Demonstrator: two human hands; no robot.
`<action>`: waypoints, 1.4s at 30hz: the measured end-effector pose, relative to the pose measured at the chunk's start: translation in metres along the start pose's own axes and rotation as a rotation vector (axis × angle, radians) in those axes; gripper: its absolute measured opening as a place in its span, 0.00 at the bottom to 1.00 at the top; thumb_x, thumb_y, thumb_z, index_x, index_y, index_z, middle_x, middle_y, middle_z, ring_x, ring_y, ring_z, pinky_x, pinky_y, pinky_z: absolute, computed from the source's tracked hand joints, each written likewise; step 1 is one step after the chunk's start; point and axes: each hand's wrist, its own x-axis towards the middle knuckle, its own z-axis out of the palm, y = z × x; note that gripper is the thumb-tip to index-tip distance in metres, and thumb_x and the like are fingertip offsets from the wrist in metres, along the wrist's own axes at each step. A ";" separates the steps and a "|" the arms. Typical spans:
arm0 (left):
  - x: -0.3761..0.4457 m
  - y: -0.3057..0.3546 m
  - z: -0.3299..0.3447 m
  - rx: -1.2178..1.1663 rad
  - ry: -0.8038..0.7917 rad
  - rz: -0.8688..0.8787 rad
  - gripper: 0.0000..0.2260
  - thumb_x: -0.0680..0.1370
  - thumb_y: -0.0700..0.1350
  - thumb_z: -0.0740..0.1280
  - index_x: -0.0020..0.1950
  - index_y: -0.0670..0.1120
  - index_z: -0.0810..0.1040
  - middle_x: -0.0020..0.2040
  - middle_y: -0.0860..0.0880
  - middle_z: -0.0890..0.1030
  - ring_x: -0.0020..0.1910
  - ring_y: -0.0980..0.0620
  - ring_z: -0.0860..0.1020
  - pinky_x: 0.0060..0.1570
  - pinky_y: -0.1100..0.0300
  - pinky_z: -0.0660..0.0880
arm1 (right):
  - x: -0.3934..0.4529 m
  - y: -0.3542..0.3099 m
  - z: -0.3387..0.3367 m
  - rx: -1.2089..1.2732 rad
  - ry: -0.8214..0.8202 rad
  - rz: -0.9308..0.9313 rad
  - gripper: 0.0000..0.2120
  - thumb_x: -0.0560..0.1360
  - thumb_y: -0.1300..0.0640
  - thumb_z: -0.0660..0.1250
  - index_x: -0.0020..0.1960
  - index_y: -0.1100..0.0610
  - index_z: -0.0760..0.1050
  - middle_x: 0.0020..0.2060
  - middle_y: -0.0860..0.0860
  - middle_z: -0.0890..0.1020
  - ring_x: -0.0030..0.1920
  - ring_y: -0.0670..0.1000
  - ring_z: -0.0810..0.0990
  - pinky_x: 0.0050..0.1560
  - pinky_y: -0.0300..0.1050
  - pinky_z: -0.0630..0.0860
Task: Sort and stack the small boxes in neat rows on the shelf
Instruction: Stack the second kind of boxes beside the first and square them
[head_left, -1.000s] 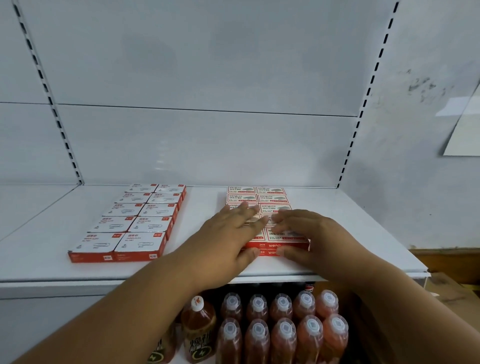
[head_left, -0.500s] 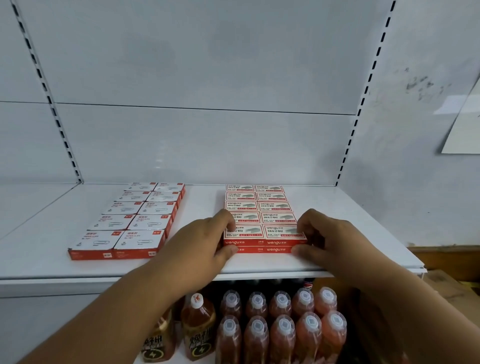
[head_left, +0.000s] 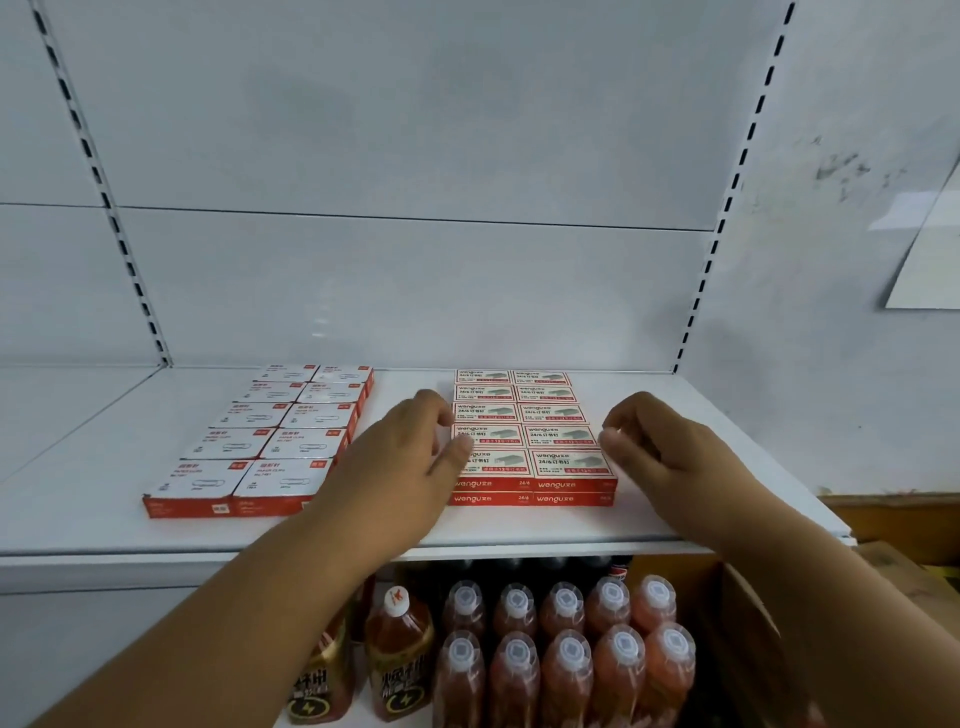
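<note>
Between the left hand (head_left: 415, 447) and right hand (head_left: 652, 447), each loosely curled and grasping nothing, the staple boxes (head_left: 530, 441) are seen squared in two stacked rows, the paper-clip boxes (head_left: 270, 441) ranged leftward, so little sorting is judged left.

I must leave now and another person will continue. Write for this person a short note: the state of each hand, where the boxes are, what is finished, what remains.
Left hand: fingers loosely curled, holding nothing, at the left edge of the staple boxes, thumb over the front-left box.
Right hand: fingers loosely curled, holding nothing, at the right edge of the same block; contact cannot be told.
Staple boxes: two columns, five rows, two layers at the front, on the right part of the shelf.
Paper clip boxes: two columns, five rows, on the left.
Done: both blocks look neatly aligned.
Left: no loose box is in view; check the edges only.
</note>
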 end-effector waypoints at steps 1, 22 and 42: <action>0.004 0.002 0.000 -0.018 0.007 -0.058 0.08 0.82 0.57 0.57 0.58 0.56 0.66 0.49 0.59 0.77 0.44 0.59 0.78 0.40 0.61 0.76 | 0.006 -0.001 0.000 0.042 0.037 0.044 0.09 0.78 0.43 0.58 0.45 0.47 0.71 0.35 0.47 0.79 0.36 0.46 0.76 0.41 0.44 0.76; 0.093 -0.011 0.016 0.229 -0.267 -0.202 0.15 0.84 0.52 0.51 0.48 0.50 0.74 0.52 0.48 0.79 0.48 0.51 0.75 0.45 0.59 0.67 | 0.093 0.019 0.025 -0.316 -0.178 0.252 0.22 0.82 0.44 0.53 0.45 0.58 0.78 0.42 0.52 0.82 0.44 0.53 0.80 0.47 0.45 0.74; 0.126 -0.015 0.020 0.346 -0.263 -0.222 0.18 0.82 0.54 0.53 0.55 0.46 0.80 0.55 0.46 0.81 0.50 0.48 0.77 0.46 0.58 0.70 | 0.125 0.026 0.027 -0.259 -0.241 0.264 0.17 0.80 0.41 0.57 0.40 0.51 0.72 0.40 0.48 0.79 0.40 0.47 0.77 0.37 0.43 0.70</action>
